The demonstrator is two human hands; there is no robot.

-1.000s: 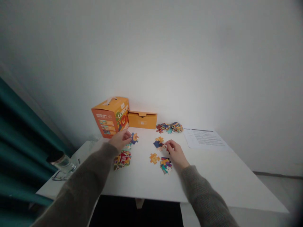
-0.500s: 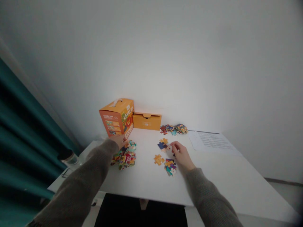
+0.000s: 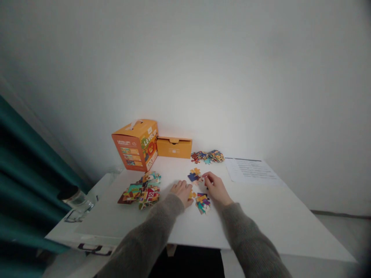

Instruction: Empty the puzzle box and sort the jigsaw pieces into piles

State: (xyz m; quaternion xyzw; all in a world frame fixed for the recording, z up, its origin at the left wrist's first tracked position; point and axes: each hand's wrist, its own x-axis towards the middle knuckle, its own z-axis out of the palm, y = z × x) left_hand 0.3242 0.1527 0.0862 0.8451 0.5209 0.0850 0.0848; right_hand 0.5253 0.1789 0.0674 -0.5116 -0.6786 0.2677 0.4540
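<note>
My left hand (image 3: 182, 192) lies low over the table with its fingers stretched, partly covering an orange puzzle piece (image 3: 192, 195). Closed in a pinch, my right hand (image 3: 216, 188) holds a puzzle piece, mostly hidden by the fingers, at the right edge of a small orange and dark-blue cluster of pieces (image 3: 193, 176). Just below, between the two hands, sits another small pile of purple, orange and teal pieces (image 3: 203, 203). A larger heap of colourful farm-picture pieces (image 3: 149, 191) spreads to the left of my left hand.
An orange puzzle box (image 3: 135, 146) with a handle stands at the back left, beside a low orange box (image 3: 174, 148). More pieces (image 3: 213, 156) are piled by the wall. A printed sheet (image 3: 251, 171) lies at right; a glass jar (image 3: 78, 199) with a dark lid stands far left.
My left hand has moved right, from the farm-picture heap beside the big box to the orange piece. My right hand stays by the cluster. The view has shifted slightly.
</note>
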